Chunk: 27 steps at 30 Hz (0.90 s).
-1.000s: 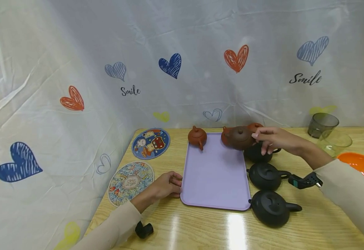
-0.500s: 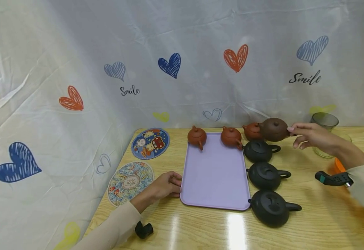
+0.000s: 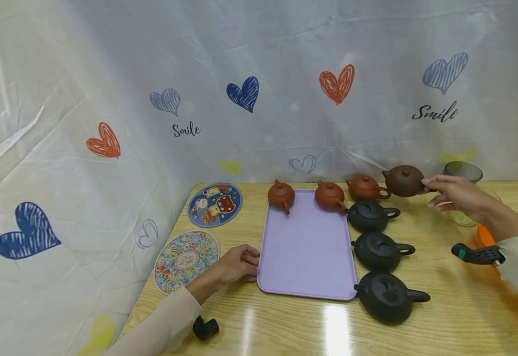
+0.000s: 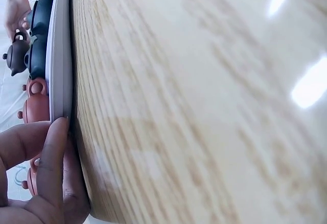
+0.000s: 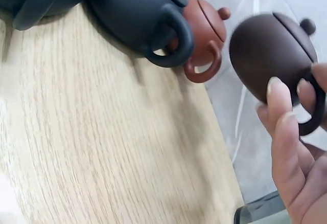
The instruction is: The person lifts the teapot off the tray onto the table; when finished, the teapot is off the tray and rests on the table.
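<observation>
My right hand [image 3: 456, 195] pinches the handle of a dark brown teapot [image 3: 405, 181] at the back right, spout pointing left. In the right wrist view this brown teapot [image 5: 271, 55] overlaps the curtain past the table edge, thumb and fingers at its looped handle. At the left side of a lilac tray [image 3: 305, 252], my left hand [image 3: 237, 264] touches the rim with its fingertips. The left wrist view has one finger [image 4: 52, 162] against the tray's outer wall [image 4: 61, 75]. Two red-brown teapots [image 3: 281, 195] sit at the tray's far corners; a third red-brown teapot [image 3: 366, 188] stands right of them.
Three black teapots [image 3: 378, 251] line the tray's right side, handles to the right. Two round patterned mats [image 3: 188, 262] lie at the left. Right of the teapots are a grey glass [image 3: 468, 170], a yellowish glass [image 3: 461, 217] and an orange bowl [image 3: 485, 237]. A curtain [image 3: 277, 138] hangs behind.
My right hand has carried the brown teapot rightward from over the tray's far right corner to beyond the third red-brown teapot, slowing lately. The left hand stays at the tray.
</observation>
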Tool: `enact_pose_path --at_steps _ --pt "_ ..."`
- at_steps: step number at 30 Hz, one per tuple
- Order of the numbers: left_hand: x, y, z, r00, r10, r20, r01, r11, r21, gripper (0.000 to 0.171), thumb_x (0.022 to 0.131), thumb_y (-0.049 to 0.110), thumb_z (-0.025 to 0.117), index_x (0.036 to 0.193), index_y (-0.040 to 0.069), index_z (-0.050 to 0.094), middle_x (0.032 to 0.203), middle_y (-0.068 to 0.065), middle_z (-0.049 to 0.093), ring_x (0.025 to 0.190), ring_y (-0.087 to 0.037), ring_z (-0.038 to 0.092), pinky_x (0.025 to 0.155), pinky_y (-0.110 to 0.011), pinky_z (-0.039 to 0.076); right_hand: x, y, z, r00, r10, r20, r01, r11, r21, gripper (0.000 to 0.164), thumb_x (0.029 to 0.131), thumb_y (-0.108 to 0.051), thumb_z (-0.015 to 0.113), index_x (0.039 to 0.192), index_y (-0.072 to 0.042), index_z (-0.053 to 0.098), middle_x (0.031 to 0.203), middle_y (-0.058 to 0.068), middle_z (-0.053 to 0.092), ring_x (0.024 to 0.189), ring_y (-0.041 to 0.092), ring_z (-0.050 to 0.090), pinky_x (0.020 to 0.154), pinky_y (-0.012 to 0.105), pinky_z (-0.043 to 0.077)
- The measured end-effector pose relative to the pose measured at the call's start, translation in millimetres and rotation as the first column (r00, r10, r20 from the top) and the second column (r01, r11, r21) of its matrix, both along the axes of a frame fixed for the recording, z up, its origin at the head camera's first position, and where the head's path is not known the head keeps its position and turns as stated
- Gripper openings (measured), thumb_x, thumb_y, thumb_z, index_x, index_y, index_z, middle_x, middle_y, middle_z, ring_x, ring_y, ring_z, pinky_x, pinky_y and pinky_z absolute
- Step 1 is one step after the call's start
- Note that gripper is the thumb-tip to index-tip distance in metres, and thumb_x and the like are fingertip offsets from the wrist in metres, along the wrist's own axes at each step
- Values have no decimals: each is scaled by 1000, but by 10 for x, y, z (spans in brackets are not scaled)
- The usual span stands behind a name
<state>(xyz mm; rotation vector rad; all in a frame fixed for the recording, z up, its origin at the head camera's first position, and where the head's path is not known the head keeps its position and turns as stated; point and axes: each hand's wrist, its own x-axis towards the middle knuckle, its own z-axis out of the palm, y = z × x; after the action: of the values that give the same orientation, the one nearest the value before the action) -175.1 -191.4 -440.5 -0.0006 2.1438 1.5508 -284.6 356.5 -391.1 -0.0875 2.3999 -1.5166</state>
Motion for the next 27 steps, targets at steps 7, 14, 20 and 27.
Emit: enact_pose_path --at_steps 7,14,20,27 --pt "2 -2 3 1000 -1 4 1 1000 -12 43 90 -4 66 129 -8 48 109 -19 58 86 -21 64 79 -35 64 -17 -65 -27 999 -32 14 32 999 10 19 106 -45 45 108 -32 59 99 -23 53 81 5 67 71 26 60" --pt "3 6 11 1000 -2 7 2 1000 -15 43 89 -4 66 129 -8 49 109 -19 58 86 -21 64 79 -35 64 -43 -103 -61 998 -55 18 54 995 83 50 105 -52 39 130 -9 46 107 -18 49 83 2 67 75 26 60" --pt "7 11 25 1000 -8 5 8 1000 -20 44 89 -3 67 129 -8 49 109 -19 58 86 -21 64 79 -35 64 -49 -119 -93 997 -80 18 78 991 112 60 105 -52 35 131 2 44 121 5 44 81 1 65 74 27 60" --pt "4 9 25 1000 -8 4 8 1000 -18 43 90 -4 66 129 -8 48 109 -19 57 86 -21 64 79 -36 64 -57 -139 -135 994 -98 42 94 992 81 46 105 -51 36 117 -9 53 120 7 44 82 2 66 75 27 59"
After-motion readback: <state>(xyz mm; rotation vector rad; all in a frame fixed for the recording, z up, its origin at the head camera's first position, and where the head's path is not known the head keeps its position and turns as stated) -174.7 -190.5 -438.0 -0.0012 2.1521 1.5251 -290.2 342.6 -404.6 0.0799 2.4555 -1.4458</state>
